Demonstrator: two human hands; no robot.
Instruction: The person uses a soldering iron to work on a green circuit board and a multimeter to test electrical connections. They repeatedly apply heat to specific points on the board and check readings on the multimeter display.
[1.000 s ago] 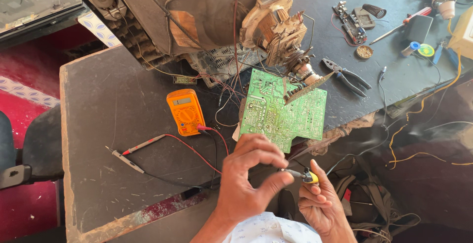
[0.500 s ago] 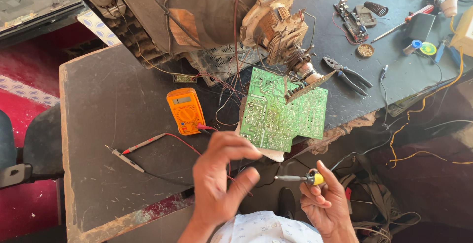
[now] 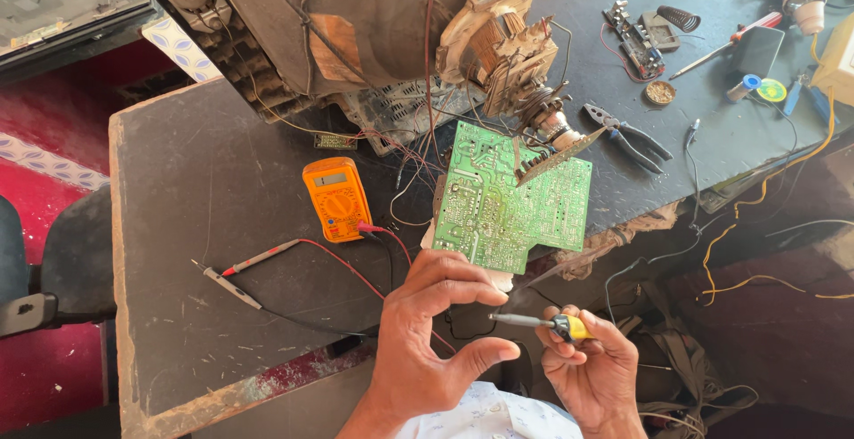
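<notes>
**Left hand lifts clear as the soldering iron comes level below the board**

A second ago the left hand (image 3: 427, 337) was curled over the tool's tip, fingers bunched down close beside the right. Since then it has opened and risen: the fingers now arch in a loose, wide curve, forefinger reaching up toward the near edge of the green circuit board (image 3: 511, 199), thumb stretched out low toward the right hand. It grips nothing; whether the fingertips actually touch the board's edge I cannot tell from here.

The right hand (image 3: 592, 372) has stayed put, closed around the yellow handle of the soldering iron (image 3: 534, 322). The metal shaft lies nearly level, pointing left into the gap between the left forefinger and thumb, its tip now uncovered and apart from the board. To my eye the tip has been freed and the work sits between touches on the board.

The board lies just beyond both hands, solder side up, overhanging the near edge of the dark table (image 3: 187, 181). Beyond the left hand sits an orange multimeter (image 3: 336, 197), its red probe (image 3: 258, 258) lying further left. Well beyond the right hand lie pliers (image 3: 627, 134). Behind the board stands an opened television tube with its copper coil (image 3: 503, 43).
</notes>
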